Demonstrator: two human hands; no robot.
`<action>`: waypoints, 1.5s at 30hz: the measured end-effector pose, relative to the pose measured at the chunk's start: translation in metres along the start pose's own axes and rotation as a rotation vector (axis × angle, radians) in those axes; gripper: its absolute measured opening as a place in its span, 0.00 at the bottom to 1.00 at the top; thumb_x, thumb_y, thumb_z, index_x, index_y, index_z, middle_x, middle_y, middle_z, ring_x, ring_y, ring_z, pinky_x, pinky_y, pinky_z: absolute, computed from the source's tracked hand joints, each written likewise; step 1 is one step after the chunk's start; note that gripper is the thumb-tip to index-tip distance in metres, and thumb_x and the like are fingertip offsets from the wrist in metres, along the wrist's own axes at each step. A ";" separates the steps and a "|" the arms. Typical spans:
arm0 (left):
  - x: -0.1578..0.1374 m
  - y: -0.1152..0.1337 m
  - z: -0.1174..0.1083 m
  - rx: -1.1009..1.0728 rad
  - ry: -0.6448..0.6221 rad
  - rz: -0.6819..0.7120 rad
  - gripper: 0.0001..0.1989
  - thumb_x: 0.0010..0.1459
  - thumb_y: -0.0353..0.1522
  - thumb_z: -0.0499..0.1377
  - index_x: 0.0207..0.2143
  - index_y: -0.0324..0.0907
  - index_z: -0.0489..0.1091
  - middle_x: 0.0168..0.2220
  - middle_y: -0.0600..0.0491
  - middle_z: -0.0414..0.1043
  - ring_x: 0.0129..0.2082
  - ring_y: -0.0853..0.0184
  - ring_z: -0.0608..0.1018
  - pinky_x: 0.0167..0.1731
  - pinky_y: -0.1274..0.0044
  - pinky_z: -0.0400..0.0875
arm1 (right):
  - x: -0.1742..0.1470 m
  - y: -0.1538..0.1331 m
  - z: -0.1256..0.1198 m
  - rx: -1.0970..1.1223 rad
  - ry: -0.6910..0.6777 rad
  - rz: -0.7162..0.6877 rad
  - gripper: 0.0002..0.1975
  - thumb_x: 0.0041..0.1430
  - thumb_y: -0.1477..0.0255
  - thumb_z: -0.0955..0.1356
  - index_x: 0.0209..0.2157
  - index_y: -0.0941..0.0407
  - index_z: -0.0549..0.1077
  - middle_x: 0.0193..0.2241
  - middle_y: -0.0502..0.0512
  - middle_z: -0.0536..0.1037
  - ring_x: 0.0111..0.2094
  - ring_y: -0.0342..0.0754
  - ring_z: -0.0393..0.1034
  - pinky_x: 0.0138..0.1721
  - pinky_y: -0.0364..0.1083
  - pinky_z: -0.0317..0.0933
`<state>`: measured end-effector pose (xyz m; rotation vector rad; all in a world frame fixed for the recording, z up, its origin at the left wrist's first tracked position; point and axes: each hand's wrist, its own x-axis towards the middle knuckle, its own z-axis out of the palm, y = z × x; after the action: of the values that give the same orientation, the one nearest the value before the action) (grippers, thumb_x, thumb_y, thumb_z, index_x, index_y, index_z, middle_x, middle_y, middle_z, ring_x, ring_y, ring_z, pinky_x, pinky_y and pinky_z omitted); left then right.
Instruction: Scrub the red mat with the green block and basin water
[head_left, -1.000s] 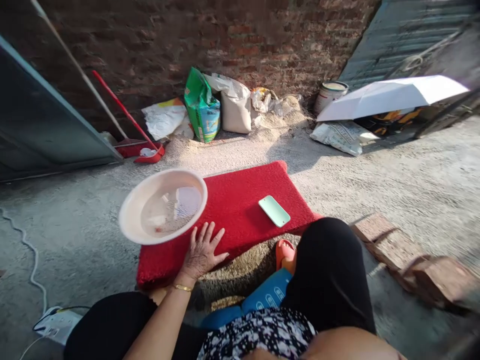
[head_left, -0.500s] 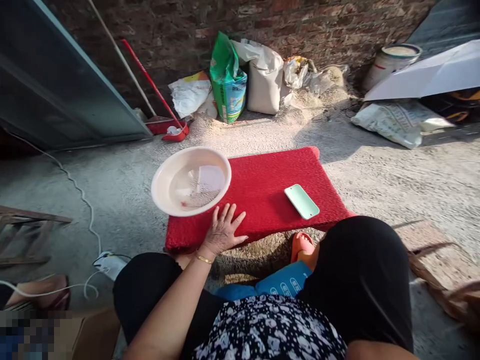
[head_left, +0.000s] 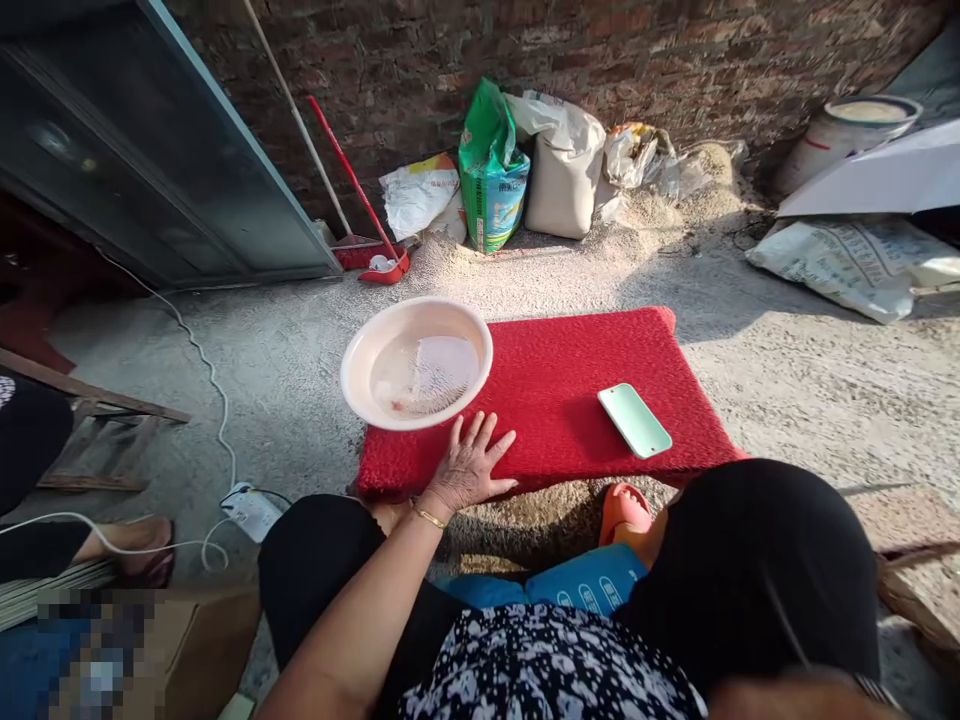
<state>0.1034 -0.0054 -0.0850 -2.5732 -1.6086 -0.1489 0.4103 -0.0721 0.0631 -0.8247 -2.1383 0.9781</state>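
Observation:
My left hand [head_left: 469, 472], wearing a gold bracelet, lies flat with fingers spread on the front edge of a red cloth-covered low table [head_left: 555, 370]. Just beyond its fingertips stands a pale plastic basin [head_left: 356, 375] holding clear water, with a small reddish spot under the surface. A mint-green shallow soap dish [head_left: 636, 420] rests on the right part of the table, apart from both hands. At the bottom edge, over my right thigh, my right hand [head_left: 784, 697] shows only in part; it is blurred and its fingers cannot be made out.
Sacks [head_left: 566, 175] and a sand heap line the brick wall. A red dustpan [head_left: 386, 265] stands by the metal door. On the left are a white cable [head_left: 202, 350], a power strip [head_left: 251, 510], a wooden stool [head_left: 112, 410] and another person's foot [head_left: 146, 545].
The view has swung left, so everything sits further right in the picture. My left hand stays flat on the table. My right hand has come partly into view at the bottom.

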 end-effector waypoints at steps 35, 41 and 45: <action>-0.004 -0.013 -0.015 -0.043 0.008 -0.156 0.33 0.59 0.49 0.52 0.62 0.42 0.56 0.64 0.38 0.50 0.64 0.51 0.54 0.60 0.59 0.52 | 0.064 0.161 0.007 -0.874 0.063 0.802 0.16 0.56 0.58 0.66 0.41 0.54 0.69 0.38 0.59 0.70 0.38 0.52 0.68 0.35 0.46 0.57; -0.005 -0.010 -0.004 -0.033 0.004 -0.174 0.34 0.58 0.50 0.51 0.62 0.41 0.56 0.65 0.39 0.48 0.65 0.50 0.51 0.60 0.57 0.49 | 0.074 0.153 0.022 -0.807 0.234 0.684 0.15 0.56 0.57 0.65 0.40 0.53 0.70 0.36 0.56 0.69 0.36 0.50 0.67 0.32 0.44 0.56; -0.006 -0.009 -0.002 -0.029 -0.005 -0.190 0.34 0.59 0.50 0.50 0.62 0.42 0.55 0.65 0.40 0.47 0.65 0.50 0.50 0.60 0.55 0.47 | 0.085 0.140 0.057 -0.683 0.220 0.370 0.13 0.56 0.60 0.66 0.41 0.52 0.70 0.40 0.56 0.69 0.40 0.49 0.66 0.38 0.45 0.59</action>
<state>0.0923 -0.0067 -0.0832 -2.4383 -1.8649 -0.1819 0.3541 0.0421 -0.0547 -1.6148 -2.1714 0.2665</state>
